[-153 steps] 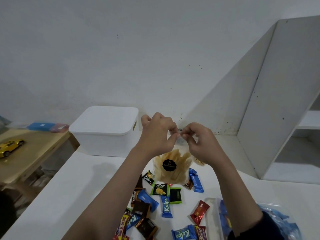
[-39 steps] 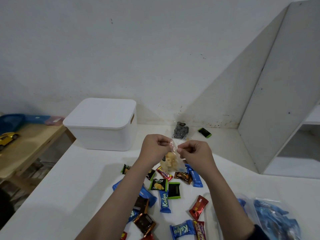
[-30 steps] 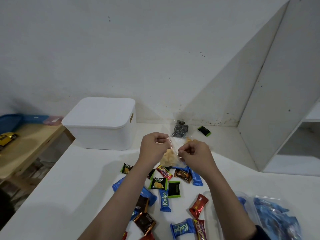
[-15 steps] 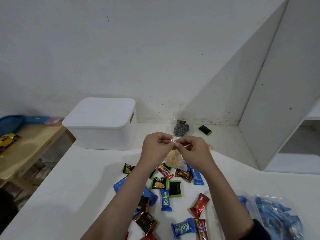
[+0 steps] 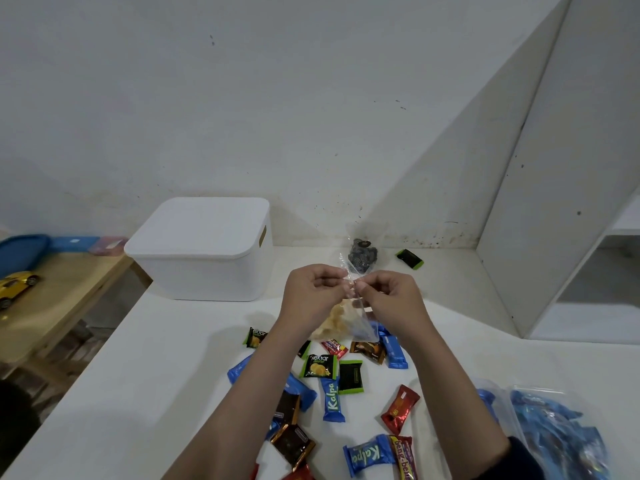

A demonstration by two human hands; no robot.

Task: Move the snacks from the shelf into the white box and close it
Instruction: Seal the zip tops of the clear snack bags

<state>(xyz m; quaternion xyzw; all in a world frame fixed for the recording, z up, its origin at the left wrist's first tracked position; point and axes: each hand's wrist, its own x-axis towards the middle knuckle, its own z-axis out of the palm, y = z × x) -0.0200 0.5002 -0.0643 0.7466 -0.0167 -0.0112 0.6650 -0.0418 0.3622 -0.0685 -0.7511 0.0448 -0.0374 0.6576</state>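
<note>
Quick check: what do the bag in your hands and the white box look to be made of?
Bag of chips: thin clear plastic film, glossy; the pale chips show through it, and it crinkles where the left hand and right hand pinch its top. White box: probably rigid moulded plastic, matte; rounded corners, a fitted lid and a cut-out handle slot suggest it.

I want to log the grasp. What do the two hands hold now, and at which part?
Both the left hand and the right hand pinch the top edge of a clear bag of pale chips, which hangs below them.
</note>
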